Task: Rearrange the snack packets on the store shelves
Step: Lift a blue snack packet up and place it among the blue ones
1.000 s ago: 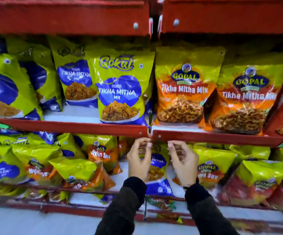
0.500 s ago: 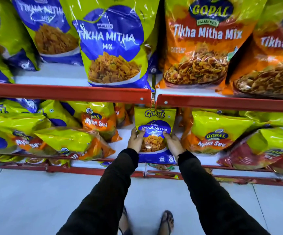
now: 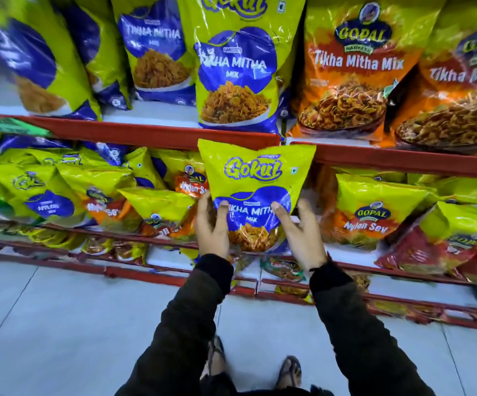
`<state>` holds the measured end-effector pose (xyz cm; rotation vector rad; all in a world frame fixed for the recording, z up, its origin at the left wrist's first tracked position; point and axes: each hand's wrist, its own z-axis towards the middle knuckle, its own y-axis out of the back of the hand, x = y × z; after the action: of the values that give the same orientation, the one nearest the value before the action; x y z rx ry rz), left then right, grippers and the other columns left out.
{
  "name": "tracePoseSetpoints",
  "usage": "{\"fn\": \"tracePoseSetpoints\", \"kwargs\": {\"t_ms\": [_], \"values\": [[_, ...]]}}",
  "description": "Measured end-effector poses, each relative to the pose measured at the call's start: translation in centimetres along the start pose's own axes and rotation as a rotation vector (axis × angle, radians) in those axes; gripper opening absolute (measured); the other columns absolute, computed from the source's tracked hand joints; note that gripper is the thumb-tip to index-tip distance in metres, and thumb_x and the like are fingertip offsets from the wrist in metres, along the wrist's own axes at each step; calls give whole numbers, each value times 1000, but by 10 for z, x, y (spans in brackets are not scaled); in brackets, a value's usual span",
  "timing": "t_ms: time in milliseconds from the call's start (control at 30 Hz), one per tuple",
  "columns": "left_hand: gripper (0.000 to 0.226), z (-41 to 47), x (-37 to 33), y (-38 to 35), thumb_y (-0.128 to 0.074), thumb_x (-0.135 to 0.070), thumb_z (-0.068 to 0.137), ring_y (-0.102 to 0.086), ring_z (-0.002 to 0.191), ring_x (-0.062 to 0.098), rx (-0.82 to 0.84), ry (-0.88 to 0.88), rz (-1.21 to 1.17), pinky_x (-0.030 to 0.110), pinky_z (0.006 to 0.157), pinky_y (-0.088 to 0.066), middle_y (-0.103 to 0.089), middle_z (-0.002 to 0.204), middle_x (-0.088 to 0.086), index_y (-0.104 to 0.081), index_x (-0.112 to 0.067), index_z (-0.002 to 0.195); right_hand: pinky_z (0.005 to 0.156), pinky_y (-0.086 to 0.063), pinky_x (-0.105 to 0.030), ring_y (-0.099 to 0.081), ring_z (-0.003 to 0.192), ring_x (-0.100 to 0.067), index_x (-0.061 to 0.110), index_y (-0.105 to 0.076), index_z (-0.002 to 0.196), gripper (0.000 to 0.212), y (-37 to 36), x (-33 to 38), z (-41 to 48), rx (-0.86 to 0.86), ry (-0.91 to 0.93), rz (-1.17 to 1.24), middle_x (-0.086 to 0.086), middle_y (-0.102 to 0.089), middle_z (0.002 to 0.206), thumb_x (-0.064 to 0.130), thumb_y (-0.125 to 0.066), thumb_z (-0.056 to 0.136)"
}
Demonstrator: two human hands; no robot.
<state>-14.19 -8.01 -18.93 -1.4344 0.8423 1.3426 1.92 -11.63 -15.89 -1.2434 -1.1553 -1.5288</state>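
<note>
A small yellow-green and blue Gokul Tikha Mitha Mix packet (image 3: pixel 255 178) is held upright in front of the red shelf edge (image 3: pixel 151 135). My left hand (image 3: pixel 213 228) grips its lower left side. My right hand (image 3: pixel 303 232) grips its lower right side, thumb on the front. Its top corner overlaps the shelf lip. On the shelf above stands a large Gokul Tikha Mitha Mix bag (image 3: pixel 237 67), with large orange Gopal Tikha Mitha Mix bags (image 3: pixel 354 72) to the right.
The lower shelf holds leaning Gopal Nylon Sev packets (image 3: pixel 371 207) on the right and tumbled yellow and orange packets (image 3: pixel 100 195) on the left. A bottom red rail (image 3: pixel 174 278) runs above the pale tiled floor (image 3: pixel 60 324). My sandalled feet (image 3: pixel 288 370) are below.
The packet has been lifted out of the lower shelf and raised toward the upper shelf edge, with both hands still on it. The camera has come closer.
</note>
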Motion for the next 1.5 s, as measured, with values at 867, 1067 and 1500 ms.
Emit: {"fn": "tracePoseSetpoints", "kwargs": {"t_ms": [867, 1067, 1500], "values": [[63, 266, -171, 67, -50, -36, 99, -27, 150, 20, 140, -78, 198, 23, 114, -19, -31, 162, 6, -28, -13, 153, 92, -42, -37, -59, 113, -37, -3, -60, 114, 37, -203, 175, 169, -151, 280, -288, -24, -64, 118, 31, -54, 100], [70, 292, -190, 66, -46, -55, 88, -45, 138, 28, 201, -104, 186, 40, 118, -32, -50, 148, 16, -48, -9, 142, 70, -34, -27, -63, 82, -32, 12, -62, 96, 29, -200, 179, 187, -282, 284, -175, -9, -68, 84, 37, -50, 101], [24, 320, -203, 46, -54, -16, 100, -32, 51, 8, -150, -301, 72, 17, 49, -29, -38, 62, 7, -49, -6, 79, 55, -13, -31, -38, 62, -30, 4, -67, 70, 41, -193, 204, 210, -412, 286, -271, -8, -47, 58, 27, -54, 100]]}}
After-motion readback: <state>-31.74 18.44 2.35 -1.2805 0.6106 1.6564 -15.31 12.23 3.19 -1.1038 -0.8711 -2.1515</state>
